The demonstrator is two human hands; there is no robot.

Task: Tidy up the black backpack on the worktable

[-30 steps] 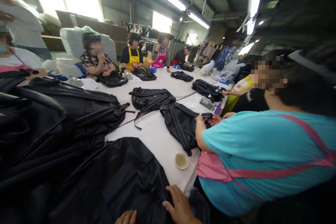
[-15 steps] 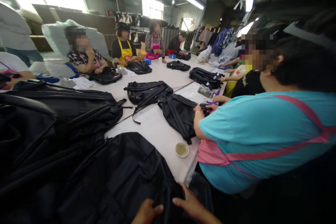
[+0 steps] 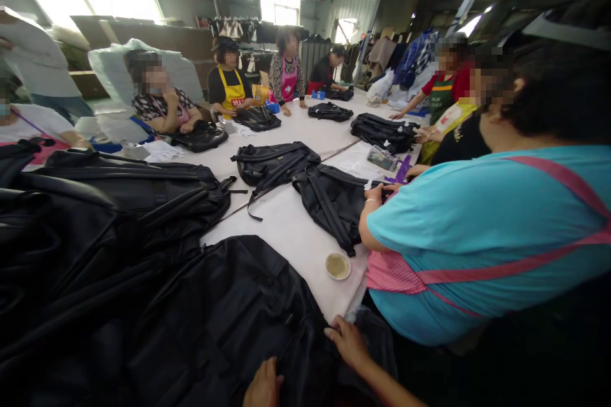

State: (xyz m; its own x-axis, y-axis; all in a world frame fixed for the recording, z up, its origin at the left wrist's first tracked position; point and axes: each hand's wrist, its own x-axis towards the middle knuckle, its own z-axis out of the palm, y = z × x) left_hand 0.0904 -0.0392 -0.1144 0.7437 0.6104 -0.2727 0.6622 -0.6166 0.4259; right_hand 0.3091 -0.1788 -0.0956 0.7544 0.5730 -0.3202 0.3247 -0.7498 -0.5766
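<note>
A large black backpack (image 3: pixel 238 305) lies on the table right in front of me, its fabric creased. At its near edge my left hand (image 3: pixel 264 385) is closed on the cloth, partly cut off by the bottom of the view. My right hand (image 3: pixel 351 343) pinches the right side of the same backpack between thumb and fingers. Part of the fingers of both hands is hidden. A small round dish (image 3: pixel 338 266) with a pale yellowish content stands just beyond my right hand.
More black backpacks (image 3: pixel 138 194) are heaped at the left. Others lie along the white table (image 3: pixel 267 229). A co-worker in a turquoise shirt (image 3: pixel 458 229) stands close on my right, hands on a backpack (image 3: pixel 329 203). Several people are around the table. A dark bag (image 3: pixel 375 337) is beside the table edge.
My right hand has moved slightly up and right along the backpack's edge. My left hand has shifted slightly, its thumb drawn in. The view has turned slightly left.
</note>
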